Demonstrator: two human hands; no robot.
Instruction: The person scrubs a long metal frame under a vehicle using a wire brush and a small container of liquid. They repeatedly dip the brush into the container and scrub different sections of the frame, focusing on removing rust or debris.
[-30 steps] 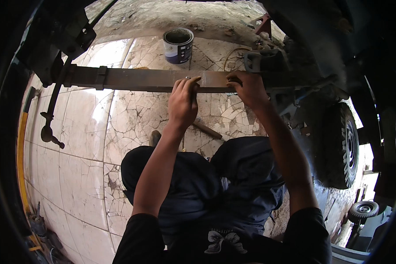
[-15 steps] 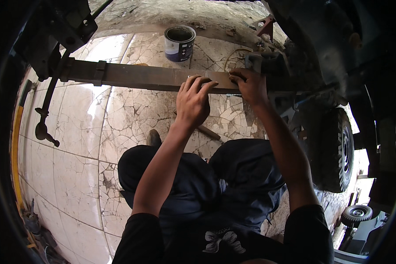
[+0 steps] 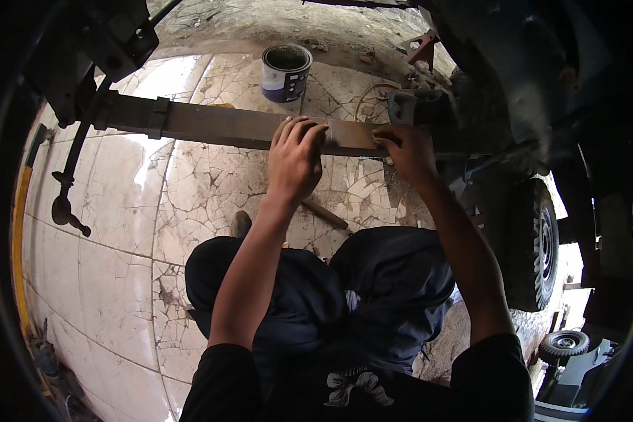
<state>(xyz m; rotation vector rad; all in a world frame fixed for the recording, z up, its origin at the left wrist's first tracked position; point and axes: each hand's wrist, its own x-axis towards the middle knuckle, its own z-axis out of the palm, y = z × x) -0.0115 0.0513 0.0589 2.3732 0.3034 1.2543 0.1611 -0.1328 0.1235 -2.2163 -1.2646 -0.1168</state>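
Bar (image 3: 221,126): brown, long and flat; raised above the floor (image 3: 105,281), running crosswise beyond the knees, from a dark bracket (image 3: 116,42) at upper left toward shadowed parts at right.
Band (image 3: 158,117): wrapped around the bar near its left end.
Left hand (image 3: 297,162): back turned up, near the middle of the bar; fingers (image 3: 299,131) loosely curled over its upper face; cannot tell whether gripping or only touching.
Right hand (image 3: 409,151): farther right along the bar, apart from the left hand; fingers bent inward and close together; cannot tell whether pinching anything small.
Can (image 3: 286,76): white and dark blue, upright on the floor beyond the bar.
Stick (image 3: 325,214): brown, lying on the floor between the bar and the knees, partly hidden by the left wrist.
Rod (image 3: 76,165): dark, crossing the bar's left end, knobbed at the lower end.
Stand (image 3: 422,49): red, at upper right.
Tyre (image 3: 541,246): upright, to the right of the right forearm.
Wheel (image 3: 565,343): smaller, at lower right.
Trousers (image 3: 397,281): dark blue, bent at the knees.
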